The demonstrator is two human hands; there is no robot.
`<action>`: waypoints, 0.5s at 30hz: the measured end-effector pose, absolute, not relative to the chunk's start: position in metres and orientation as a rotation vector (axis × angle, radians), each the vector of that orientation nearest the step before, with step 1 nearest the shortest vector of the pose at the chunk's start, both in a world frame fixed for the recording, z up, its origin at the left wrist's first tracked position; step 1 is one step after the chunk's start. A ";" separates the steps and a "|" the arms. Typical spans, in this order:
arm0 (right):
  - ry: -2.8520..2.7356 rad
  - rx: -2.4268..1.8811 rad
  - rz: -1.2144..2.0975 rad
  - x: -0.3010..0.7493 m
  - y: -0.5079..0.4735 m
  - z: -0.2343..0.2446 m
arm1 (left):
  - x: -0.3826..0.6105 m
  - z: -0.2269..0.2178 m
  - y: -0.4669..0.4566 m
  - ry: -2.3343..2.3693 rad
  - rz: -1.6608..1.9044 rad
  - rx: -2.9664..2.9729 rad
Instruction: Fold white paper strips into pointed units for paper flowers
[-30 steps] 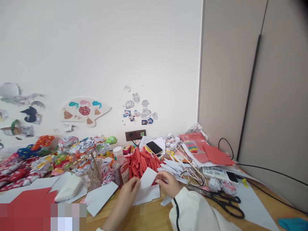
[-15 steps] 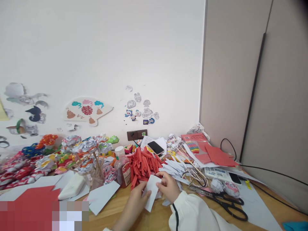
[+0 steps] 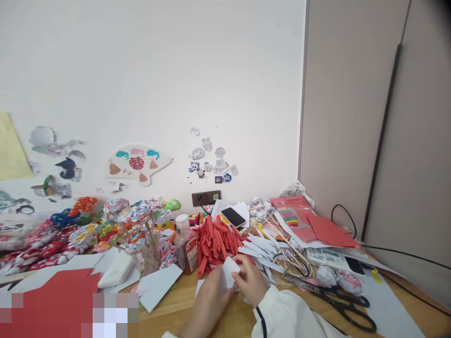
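Both my hands meet over the wooden table (image 3: 176, 305) near the bottom middle of the head view. My left hand (image 3: 207, 300) and my right hand (image 3: 251, 280), in a white sleeve, pinch a small folded white paper (image 3: 228, 274) between them. Just behind the paper lies a heap of folded red paper strips (image 3: 214, 239), with a pile of folded white strips (image 3: 259, 246) to its right.
A red-labelled glue bottle (image 3: 185, 244), paper flowers on sticks (image 3: 141, 218), a phone (image 3: 233, 216), black scissors (image 3: 347, 305), red sheets (image 3: 324, 230), a white sheet (image 3: 158, 285) and cables (image 3: 398, 253) crowd the table. A stickered wall stands behind, a grey partition at right.
The white paper has been folded smaller and my hands have drawn closer together around it. The camera has shifted, so everything sits slightly further right.
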State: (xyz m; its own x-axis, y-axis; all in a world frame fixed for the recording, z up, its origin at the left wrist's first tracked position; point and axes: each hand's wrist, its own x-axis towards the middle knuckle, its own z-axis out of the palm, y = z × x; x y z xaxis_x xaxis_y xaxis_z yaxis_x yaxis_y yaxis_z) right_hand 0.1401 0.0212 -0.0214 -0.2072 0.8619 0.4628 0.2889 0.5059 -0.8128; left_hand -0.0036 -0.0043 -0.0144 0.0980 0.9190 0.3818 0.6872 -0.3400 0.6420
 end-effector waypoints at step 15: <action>-1.662 -0.935 0.594 0.150 0.025 -0.011 | -0.009 -0.021 0.002 1.668 1.332 1.932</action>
